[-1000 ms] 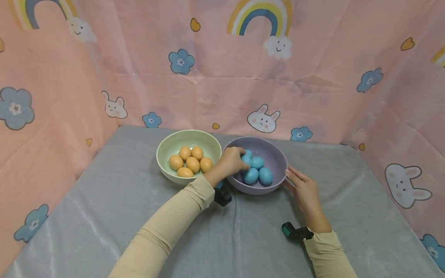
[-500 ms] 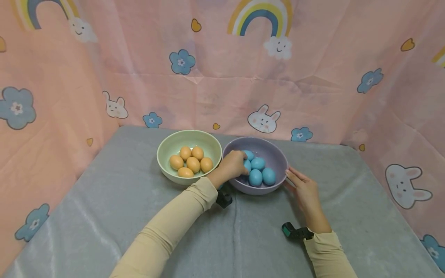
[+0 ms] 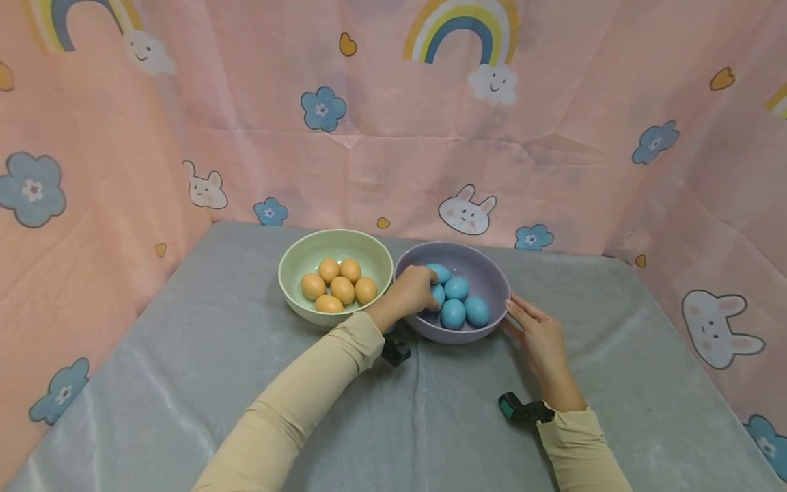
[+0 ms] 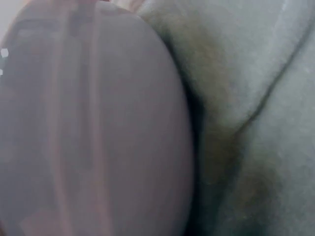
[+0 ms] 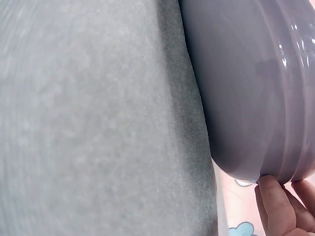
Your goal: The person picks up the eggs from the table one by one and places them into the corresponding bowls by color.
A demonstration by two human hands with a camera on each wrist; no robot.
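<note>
My left hand [image 3: 410, 292] reaches over the near left rim of a purple bowl [image 3: 486, 273]. Its thumb and fingers curl about a blue egg [image 3: 438, 294] at the left side of the bowl. Several more blue eggs [image 3: 456, 288] lie together inside. On the bowl's right side, my right hand [image 3: 541, 342] holds the wall near the rim. In the right wrist view, its fingers [image 5: 278, 206] touch the outside of the bowl [image 5: 236, 88]. Only the bowl's outer wall [image 4: 138, 123] and cloth show in the left wrist view; the left fingers are hidden there.
A light green bowl [image 3: 295, 256] with several orange eggs [image 3: 341, 290] stands directly left of the purple one, under my left forearm's reach. Grey cloth [image 3: 455, 424] covers the table. Pink printed fabric [image 3: 381, 157] hangs behind and along both sides.
My left hand has lowered slightly among the blue eggs, and the near ones have shifted a little to the right. The right hand has stayed at the bowl.
</note>
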